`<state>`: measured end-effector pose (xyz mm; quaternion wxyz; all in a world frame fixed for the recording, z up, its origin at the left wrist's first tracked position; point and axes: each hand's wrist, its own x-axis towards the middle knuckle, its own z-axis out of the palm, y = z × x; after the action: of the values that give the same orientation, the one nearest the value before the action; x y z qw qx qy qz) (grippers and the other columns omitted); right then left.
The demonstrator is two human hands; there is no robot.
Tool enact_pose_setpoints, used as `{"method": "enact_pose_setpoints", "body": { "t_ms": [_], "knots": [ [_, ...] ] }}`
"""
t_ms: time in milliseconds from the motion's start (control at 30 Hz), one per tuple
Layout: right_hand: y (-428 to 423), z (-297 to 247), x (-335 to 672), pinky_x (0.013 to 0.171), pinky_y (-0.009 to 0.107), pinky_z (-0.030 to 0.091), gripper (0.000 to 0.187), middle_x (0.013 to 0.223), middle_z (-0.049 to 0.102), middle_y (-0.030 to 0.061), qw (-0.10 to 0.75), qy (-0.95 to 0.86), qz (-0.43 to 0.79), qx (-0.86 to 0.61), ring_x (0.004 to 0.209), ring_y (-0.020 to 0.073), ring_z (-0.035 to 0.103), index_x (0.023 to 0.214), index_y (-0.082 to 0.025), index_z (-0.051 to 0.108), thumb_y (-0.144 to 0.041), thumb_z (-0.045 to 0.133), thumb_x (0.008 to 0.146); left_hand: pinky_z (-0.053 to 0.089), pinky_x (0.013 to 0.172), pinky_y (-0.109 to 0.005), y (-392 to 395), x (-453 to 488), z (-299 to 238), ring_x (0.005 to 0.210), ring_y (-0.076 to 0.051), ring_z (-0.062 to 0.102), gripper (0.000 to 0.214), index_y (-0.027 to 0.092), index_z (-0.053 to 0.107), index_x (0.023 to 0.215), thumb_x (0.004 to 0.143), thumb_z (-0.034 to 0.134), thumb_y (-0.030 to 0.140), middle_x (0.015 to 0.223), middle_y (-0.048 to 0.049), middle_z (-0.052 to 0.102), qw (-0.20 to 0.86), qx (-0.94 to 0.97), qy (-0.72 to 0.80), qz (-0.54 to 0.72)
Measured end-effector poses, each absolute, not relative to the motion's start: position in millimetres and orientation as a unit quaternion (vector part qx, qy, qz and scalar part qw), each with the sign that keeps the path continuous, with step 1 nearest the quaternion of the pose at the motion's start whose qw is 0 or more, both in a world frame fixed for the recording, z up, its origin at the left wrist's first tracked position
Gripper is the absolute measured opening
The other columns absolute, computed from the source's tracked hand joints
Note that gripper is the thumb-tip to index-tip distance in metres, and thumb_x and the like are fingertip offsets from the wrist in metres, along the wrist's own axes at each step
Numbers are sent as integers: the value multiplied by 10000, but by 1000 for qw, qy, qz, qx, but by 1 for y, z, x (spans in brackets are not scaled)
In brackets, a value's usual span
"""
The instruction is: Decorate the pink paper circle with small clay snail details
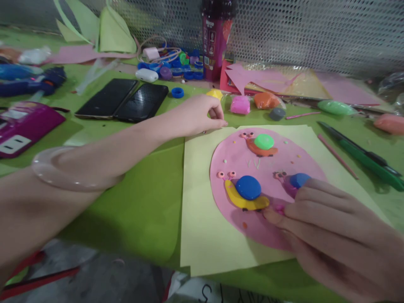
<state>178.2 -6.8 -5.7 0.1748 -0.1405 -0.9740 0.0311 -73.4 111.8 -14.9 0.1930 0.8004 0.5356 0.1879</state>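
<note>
The right hand (334, 225) pinches a pink bit (279, 208) low on the pink disc (232, 159), where three clay snails (248, 187) look largely formed and this piece seems yet unsettled, while the left hand (202, 112), curled, its hold unclear, hovers by the top edge of the yellow paper (198, 210).

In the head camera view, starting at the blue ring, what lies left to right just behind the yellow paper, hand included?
Blue ring, left hand, pink lump, orange lump, pink stick, green lump, peach lump.

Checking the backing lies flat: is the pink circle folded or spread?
Spread: the pink circle lies open on the pale yellow sheet, its rounded edge visible except behind the right hand.
</note>
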Motion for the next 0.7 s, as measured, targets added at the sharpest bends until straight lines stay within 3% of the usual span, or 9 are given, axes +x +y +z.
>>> {"method": "enact_pose_setpoints", "body": {
  "t_ms": [333, 500, 700],
  "knots": [
    [-11, -9, 179, 603, 367, 430, 179, 721, 593, 59, 158, -973, 19, -165, 665, 166, 462, 942, -117, 551, -39, 512, 785, 398, 610, -253, 111, -72, -15, 668, -153, 578, 219, 153, 657, 851, 756, 632, 349, 824, -39, 665, 204, 798, 534, 189],
    [-8, -2, 181, 622, 363, 439, 227, 767, 607, 72, 197, -967, 32, -158, 688, 169, 494, 982, -114, 540, -27, 503, 775, 384, 572, -246, 109, -71, -15, 628, -142, 568, 190, 160, 631, 811, 758, 628, 342, 763, -15, 646, 211, 795, 535, 194],
    [-5, 6, 177, 596, 321, 412, 220, 747, 592, 48, 261, -931, 58, -247, 678, 145, 476, 941, -141, 576, -3, 525, 778, 377, 592, -246, 109, -71, -14, 672, -152, 572, 196, 169, 607, 809, 783, 592, 363, 768, -16, 640, 206, 809, 513, 197]
  ]
}}
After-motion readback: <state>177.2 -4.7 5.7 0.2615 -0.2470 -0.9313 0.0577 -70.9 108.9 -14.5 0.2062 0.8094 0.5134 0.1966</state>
